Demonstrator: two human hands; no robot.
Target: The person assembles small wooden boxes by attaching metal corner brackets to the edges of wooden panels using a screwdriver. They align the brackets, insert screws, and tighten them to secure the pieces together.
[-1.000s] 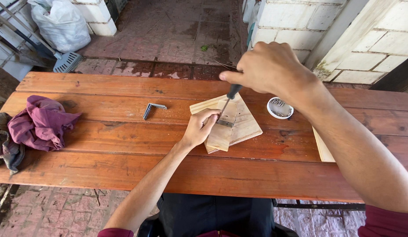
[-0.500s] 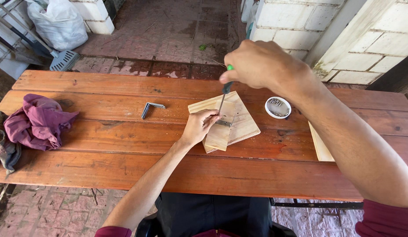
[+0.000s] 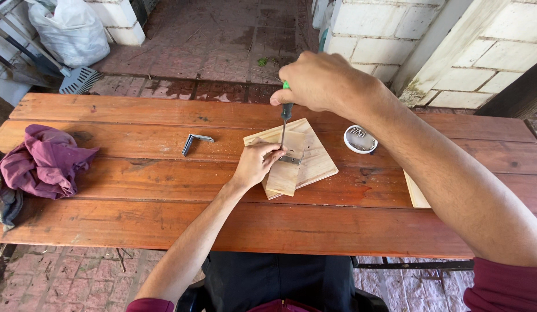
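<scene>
A person is sitting at a reddish wooden tabletop (image 3: 135,225), seen from above. Near the centre of the frame, the right hand (image 3: 323,81) is closing in a fist around the handle of a screwdriver (image 3: 284,120), holding it almost upright so its tip is meeting a small metal bracket (image 3: 290,159). The left hand (image 3: 256,163) is pinching at the tip, apparently steadying a screw too small to see. The bracket is lying across two pale wooden boards (image 3: 306,156), probably joining them. A spare bracket (image 3: 194,141) is lying to the left, a small round white tin (image 3: 360,138) to the right, and a purple cloth (image 3: 43,162) at the far left.
</scene>
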